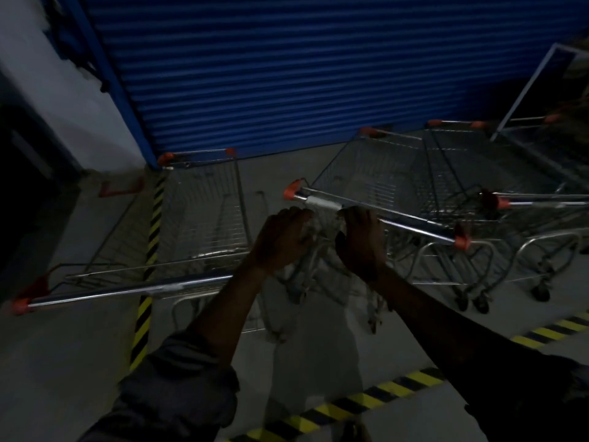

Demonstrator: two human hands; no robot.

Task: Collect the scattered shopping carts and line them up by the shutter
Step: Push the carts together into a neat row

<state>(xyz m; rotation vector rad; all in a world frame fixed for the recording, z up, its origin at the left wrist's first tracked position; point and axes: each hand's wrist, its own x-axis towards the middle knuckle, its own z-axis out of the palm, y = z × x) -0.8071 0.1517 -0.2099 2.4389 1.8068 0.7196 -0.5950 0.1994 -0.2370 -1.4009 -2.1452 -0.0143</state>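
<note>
**Middle cart [376,173] in hand, nose toward the shutter [318,74]**

Both hands are at centre frame, at the near end of the middle cart. Its handle [414,223] slants from centre frame down toward the right. The basket's long axis runs away from the hands toward the upper right and ends just short of the blue shutter.

The right hand [361,242] has its fingers curled over the bar and grips it left of its midpoint. The left hand [285,239] is curled just below the bar's left end. In this dim light I cannot tell whether it holds the bar or something under it.

With both hands on the left part of the handle, its right end is free. A straight push from here would probably swing the nose, so the steering falls to the right hand, which is nearer the bar's middle.

The left cart [204,212] stands in the lower left, also pointing at the shutter. The right cart [462,161] stands just beside the middle one. The middle cart looks skewed against the left cart, so the coming move is likely a squaring-up rather than a long roll.
</note>
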